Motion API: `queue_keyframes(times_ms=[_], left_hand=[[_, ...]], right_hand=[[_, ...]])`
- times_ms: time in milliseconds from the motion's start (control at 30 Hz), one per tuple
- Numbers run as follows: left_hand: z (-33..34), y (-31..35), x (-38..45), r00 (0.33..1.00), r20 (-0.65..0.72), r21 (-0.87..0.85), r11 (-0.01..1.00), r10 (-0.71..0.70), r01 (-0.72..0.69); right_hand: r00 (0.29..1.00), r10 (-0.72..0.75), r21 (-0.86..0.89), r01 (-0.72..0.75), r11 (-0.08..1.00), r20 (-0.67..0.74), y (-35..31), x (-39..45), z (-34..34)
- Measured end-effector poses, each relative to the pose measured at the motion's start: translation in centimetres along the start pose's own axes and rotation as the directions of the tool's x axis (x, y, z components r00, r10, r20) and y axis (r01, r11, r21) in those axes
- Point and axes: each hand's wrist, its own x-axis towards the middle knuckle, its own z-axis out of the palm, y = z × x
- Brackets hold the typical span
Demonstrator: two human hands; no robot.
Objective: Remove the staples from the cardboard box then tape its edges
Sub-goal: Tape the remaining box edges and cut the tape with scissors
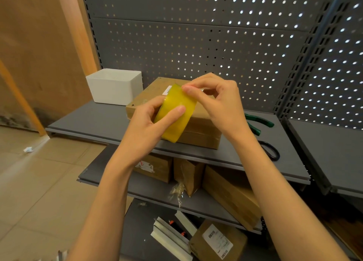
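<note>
A flat brown cardboard box (198,129) lies on the grey top shelf (94,121), a small white label near its far edge. Above the box I hold a roll of yellow tape (172,111). My left hand (149,125) grips the roll from the left, thumb across its outer face. My right hand (214,101) reaches over the roll's upper edge, and its thumb and fingertips pinch at the tape there. Whether a loose tape end is lifted I cannot tell.
A white plastic bin (115,87) stands behind the box at the left. Green-handled pliers (257,123) and black scissors handles (271,150) lie on the shelf to the right. Lower shelves hold more cardboard boxes (231,197) and metal rails (170,237). A grey pegboard (196,34) backs the shelf.
</note>
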Motion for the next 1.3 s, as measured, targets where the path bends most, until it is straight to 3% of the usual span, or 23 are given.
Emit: queue_keyframes(times_ms=[133, 233, 300, 400, 600, 800, 967, 1133, 1300], left_hand=[[-0.1, 0.1, -0.6, 0.999, 0.041, -0.008, 1.0, -0.011, 0.011], [0.2, 0.4, -0.7, 0.991, -0.093, 0.014, 0.995, -0.095, 0.097], [0.4, 0.3, -0.5, 0.96, -0.199, 0.069, 0.975, -0.195, 0.213], [0.6, 0.3, -0.4, 0.902, -0.27, 0.006, 0.936, -0.338, 0.352], [1.2, 0.6, -1.4, 0.926, -0.204, -0.057, 0.948, -0.318, 0.313], [1.2, -0.1, -1.3, 0.89, -0.249, -0.124, 0.924, -0.381, 0.361], [1.8, -0.6, -0.5, 0.869, -0.287, -0.083, 0.914, -0.404, 0.397], [1.7, -0.3, 0.3, 0.892, -0.168, -0.078, 0.908, -0.42, 0.413], [1.5, -0.9, 1.2, 0.849, -0.192, -0.073, 0.87, -0.493, 0.488]], right_hand=[[0.998, 0.06, 0.035, -0.06, 0.998, -0.002, 0.2, 0.2, 0.3], [0.999, 0.005, -0.043, -0.007, 0.999, -0.05, -0.1, 0.4, 0.8], [0.995, -0.031, -0.058, 0.025, 0.998, -0.097, -0.5, 0.8, 1.0], [0.991, -0.087, -0.083, 0.079, 0.993, -0.105, -0.8, 1.4, 1.2], [0.992, 0.122, -0.024, -0.123, 0.992, -0.041, 1.5, 2.8, 0.5], [0.987, 0.16, -0.068, -0.157, 0.985, 0.034, 3.5, 3.4, 0.9], [0.97, 0.227, -0.087, -0.219, 0.972, 0.087, 5.4, 3.7, 1.6], [0.954, 0.282, -0.128, -0.268, 0.955, 0.1, 6.6, 4.5, 1.6], [0.933, 0.329, -0.234, -0.291, 0.928, 0.145, 8.0, 4.4, 1.8]])
